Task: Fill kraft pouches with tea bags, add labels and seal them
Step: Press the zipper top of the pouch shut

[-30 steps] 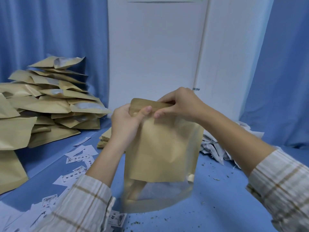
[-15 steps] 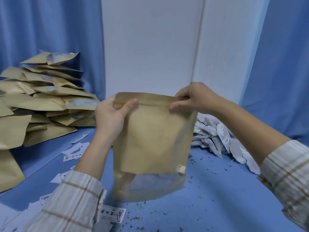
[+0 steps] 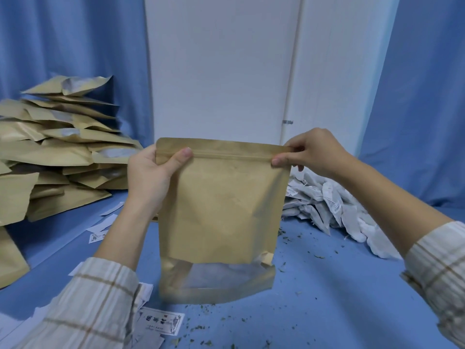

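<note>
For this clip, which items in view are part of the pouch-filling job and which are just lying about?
Part of the job:
- kraft pouch, pinched at its top corners by the left hand and right hand
- tea bags
- labels
- stacked pouches

Lying about:
- loose tea crumbs
- blue curtain
</note>
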Demonstrator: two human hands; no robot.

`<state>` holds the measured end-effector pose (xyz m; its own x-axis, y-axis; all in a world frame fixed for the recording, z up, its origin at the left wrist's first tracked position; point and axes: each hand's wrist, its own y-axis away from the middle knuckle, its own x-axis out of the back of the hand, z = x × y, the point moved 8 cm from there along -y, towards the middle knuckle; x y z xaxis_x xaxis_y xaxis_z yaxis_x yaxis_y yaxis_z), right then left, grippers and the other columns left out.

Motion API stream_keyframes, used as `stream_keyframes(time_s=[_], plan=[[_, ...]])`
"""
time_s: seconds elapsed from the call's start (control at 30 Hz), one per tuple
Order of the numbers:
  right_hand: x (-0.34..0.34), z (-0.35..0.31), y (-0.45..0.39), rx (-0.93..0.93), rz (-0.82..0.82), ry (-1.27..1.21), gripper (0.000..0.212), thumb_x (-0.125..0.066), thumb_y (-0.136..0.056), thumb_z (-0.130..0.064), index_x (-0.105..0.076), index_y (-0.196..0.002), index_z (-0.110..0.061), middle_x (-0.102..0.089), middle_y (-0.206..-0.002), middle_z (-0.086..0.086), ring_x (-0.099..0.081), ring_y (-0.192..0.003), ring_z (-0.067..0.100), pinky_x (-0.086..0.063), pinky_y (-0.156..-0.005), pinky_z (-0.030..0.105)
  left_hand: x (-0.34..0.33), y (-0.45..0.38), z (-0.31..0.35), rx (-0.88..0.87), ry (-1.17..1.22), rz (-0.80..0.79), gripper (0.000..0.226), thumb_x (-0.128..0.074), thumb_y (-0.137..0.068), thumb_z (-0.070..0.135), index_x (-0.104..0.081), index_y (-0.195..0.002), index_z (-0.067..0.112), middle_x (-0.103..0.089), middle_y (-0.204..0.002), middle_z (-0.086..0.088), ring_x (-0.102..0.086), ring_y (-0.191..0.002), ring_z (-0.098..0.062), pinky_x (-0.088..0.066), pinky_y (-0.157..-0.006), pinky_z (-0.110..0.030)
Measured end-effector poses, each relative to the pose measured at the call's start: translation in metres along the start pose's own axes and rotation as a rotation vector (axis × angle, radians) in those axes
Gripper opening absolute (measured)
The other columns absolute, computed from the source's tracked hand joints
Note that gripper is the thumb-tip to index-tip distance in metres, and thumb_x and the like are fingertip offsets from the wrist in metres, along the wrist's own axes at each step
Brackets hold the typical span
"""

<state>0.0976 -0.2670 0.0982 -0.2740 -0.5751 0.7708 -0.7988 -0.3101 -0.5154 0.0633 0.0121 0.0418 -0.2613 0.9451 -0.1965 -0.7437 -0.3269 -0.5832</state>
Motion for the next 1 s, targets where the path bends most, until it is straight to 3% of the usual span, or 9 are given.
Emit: stream_keyframes(time_s=[0.17, 0.3, 0.43, 0.5, 0.57, 0.7, 0.77, 0.87, 1.0], plan=[[-0.020, -0.049, -0.011, 0.164, -0.076, 0.031, 0.031, -0.076, -0.066, -0.047, -0.070, -0.089, -0.027, -0.065, -0.083, -0.012, -0.055, -0.075, 0.002, -0.040, -0.069, 0.009, -0.018, 0.005, 0.008, -0.022, -0.069, -0.050, 0.007, -0.076, -0.073, 0.028, -0.070, -0.068, 0.030, -0.072, -0.074, 0.012, -0.066, -0.072, -0.008, -0.053, -0.068, -0.025], [-0.037, -0.094, -0.023, 0.282, -0.069, 0.095, 0.032, -0.075, -0.071, -0.039, -0.071, -0.078, -0.008, -0.059, -0.064, 0.007, -0.043, -0.058, 0.011, -0.031, -0.052, 0.016, -0.029, 0.010, 0.018, -0.040, -0.078, -0.059, 0.012, -0.069, -0.082, 0.033, -0.066, -0.074, 0.024, -0.068, -0.078, 0.004, -0.061, -0.075, -0.014, -0.050, -0.073, -0.033], [-0.042, -0.097, -0.022, 0.286, -0.101, 0.093, 0.041, -0.072, -0.074, -0.041, -0.067, -0.080, -0.001, -0.050, -0.062, 0.010, -0.037, -0.057, 0.010, -0.025, -0.051, 0.022, -0.026, 0.014, 0.022, -0.070, -0.144, -0.047, 0.010, -0.065, -0.086, 0.027, -0.063, -0.076, 0.026, -0.067, -0.077, 0.007, -0.061, -0.074, -0.011, -0.050, -0.072, -0.031], [-0.046, -0.101, -0.019, 0.288, -0.081, 0.053, 0.048, -0.074, -0.072, -0.043, -0.058, -0.068, 0.003, -0.037, -0.056, 0.007, -0.027, -0.055, 0.010, -0.019, -0.050, 0.025, -0.030, 0.016, 0.024, -0.091, -0.156, -0.061, 0.009, -0.066, -0.085, 0.027, -0.065, -0.076, 0.028, -0.068, -0.074, 0.010, -0.061, -0.072, -0.010, -0.049, -0.070, -0.027], [-0.043, -0.101, -0.019, 0.284, -0.019, 0.061, 0.054, -0.074, -0.070, -0.046, -0.048, -0.058, 0.000, -0.033, -0.053, 0.004, -0.025, -0.054, 0.011, -0.019, -0.051, 0.027, -0.031, 0.017, 0.027, -0.116, -0.173, -0.049, 0.009, -0.066, -0.085, 0.026, -0.066, -0.076, 0.028, -0.068, -0.070, 0.015, -0.061, -0.069, -0.002, -0.048, -0.066, -0.018], [-0.035, -0.099, -0.008, 0.372, 0.175, 0.373, 0.055, -0.059, -0.075, -0.060, -0.039, -0.060, -0.011, -0.035, -0.051, -0.001, -0.039, -0.059, 0.022, -0.025, -0.056, 0.029, -0.023, 0.017, 0.027, -0.131, -0.125, -0.020, 0.010, -0.066, -0.084, 0.024, -0.065, -0.075, 0.028, -0.067, -0.065, 0.019, -0.058, -0.062, 0.003, -0.045, -0.059, -0.012], [-0.033, -0.099, -0.001, 0.419, 0.268, 0.411, 0.057, -0.058, -0.075, -0.060, -0.039, -0.057, -0.009, -0.037, -0.050, 0.006, -0.040, -0.055, 0.028, -0.028, -0.053, 0.032, -0.027, 0.018, 0.026, -0.125, -0.106, -0.035, 0.013, -0.066, -0.084, 0.021, -0.064, -0.073, 0.026, -0.065, -0.060, 0.021, -0.055, -0.057, 0.006, -0.043, -0.055, -0.009], [-0.028, -0.088, 0.002, 0.416, 0.331, 0.445, 0.060, -0.059, -0.071, -0.062, -0.046, -0.054, -0.006, -0.044, -0.047, 0.013, -0.044, -0.051, 0.029, -0.030, -0.051, 0.032, -0.024, 0.018, 0.018, -0.071, -0.058, -0.009, 0.016, -0.066, -0.085, 0.022, -0.064, -0.069, 0.023, -0.063, -0.058, 0.018, -0.054, -0.056, 0.001, -0.044, -0.054, -0.013], [-0.015, -0.062, 0.006, 0.301, 0.428, 0.496, 0.060, -0.052, -0.077, -0.062, -0.030, -0.049, -0.014, -0.031, -0.045, 0.011, -0.034, -0.050, 0.025, -0.023, -0.052, 0.029, -0.026, 0.018, 0.004, 0.019, -0.011, -0.093, 0.024, -0.058, -0.090, 0.026, -0.065, -0.071, 0.015, -0.062, -0.064, 0.005, -0.052, -0.062, -0.010, -0.042, -0.056, -0.020]])
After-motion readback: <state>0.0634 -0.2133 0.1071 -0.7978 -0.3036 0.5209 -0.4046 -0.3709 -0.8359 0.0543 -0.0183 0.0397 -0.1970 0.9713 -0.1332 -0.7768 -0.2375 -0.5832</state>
